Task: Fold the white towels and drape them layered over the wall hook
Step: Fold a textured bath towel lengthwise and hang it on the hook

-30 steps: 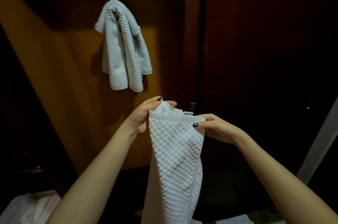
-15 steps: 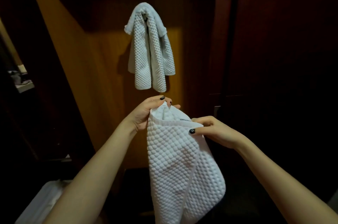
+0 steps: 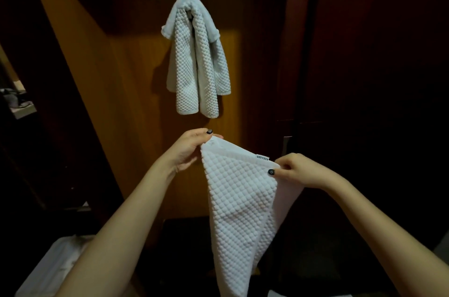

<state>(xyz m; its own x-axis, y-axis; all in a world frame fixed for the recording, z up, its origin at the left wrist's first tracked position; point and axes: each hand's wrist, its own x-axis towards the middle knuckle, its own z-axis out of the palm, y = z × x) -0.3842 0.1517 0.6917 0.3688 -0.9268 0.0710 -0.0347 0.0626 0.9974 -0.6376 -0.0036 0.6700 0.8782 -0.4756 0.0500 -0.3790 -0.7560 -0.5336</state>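
Observation:
A white waffle-textured towel (image 3: pixel 198 58) hangs draped over a wall hook that it hides, high on the wooden panel. Below it I hold a second white towel (image 3: pixel 239 202) by its top edge, which runs slanted down to the right. My left hand (image 3: pixel 192 148) pinches the upper left corner. The right corner, just past a small label, is pinched by my right hand (image 3: pixel 295 170). The rest of this towel hangs down folded between my forearms.
The lit wooden wall panel (image 3: pixel 136 102) stands straight ahead, with a dark wooden cabinet door (image 3: pixel 364 78) to its right. White fabric (image 3: pixel 53 265) lies at the lower left. A dim shelf with items (image 3: pixel 17 102) shows at the far left edge.
My hands have moved apart, stretching the towel's top edge wider. The view has swung so the hanging towel sits nearer the centre.

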